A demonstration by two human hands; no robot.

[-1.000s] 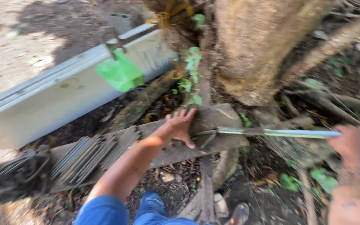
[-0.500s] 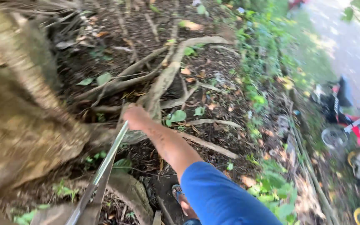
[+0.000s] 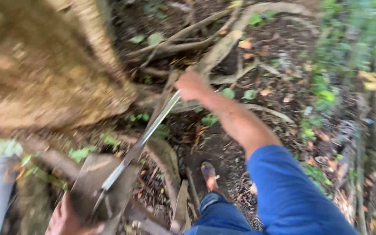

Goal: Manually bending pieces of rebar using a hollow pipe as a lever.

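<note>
Head view, blurred by motion: the right hand [image 3: 191, 84] has its fingers closed around the top end of a long metal blade [image 3: 142, 139], which slants down to a flat piece of wood [image 3: 93, 180] near the bottom edge. The left hand [image 3: 66, 219] touches that wood from below; how far its fingers are open, I cannot tell. A big tree trunk [image 3: 40, 65] stands just left, roots [image 3: 223, 41] spread behind, and a sandalled foot [image 3: 209, 173] rests on bare soil.
</note>
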